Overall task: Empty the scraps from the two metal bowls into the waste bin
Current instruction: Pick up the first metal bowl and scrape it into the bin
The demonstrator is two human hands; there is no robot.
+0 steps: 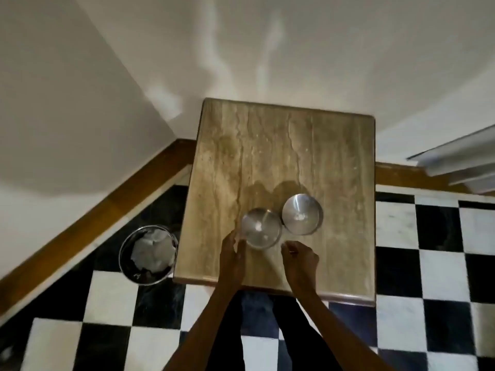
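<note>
Two metal bowls are sitting side by side near the front of the wooden table [267, 145], rims almost touching; the near bowl [261, 228] and the far bowl [302, 217] are each showing a small pale scrap at the bottom. They are looking thin, stiff and light, with a smooth shiny wall that could be slippery, so pinching the rim or cupping both sides seems the safest hold. The left hand [233, 257] is resting against the near bowl's left rim, fingers loosely spread, not clearly clamping it; whether it is gripping yet I cannot tell. The right hand [301, 257] is hovering just beside the same bowl's front right edge, fingers curled but holding nothing. The waste bin [148, 254] is standing on the checkered floor just left of the table, already holding crumpled pale paper. Motion blur is smearing the near bowl and fingertips, and the scraps are too small to identify.
</note>
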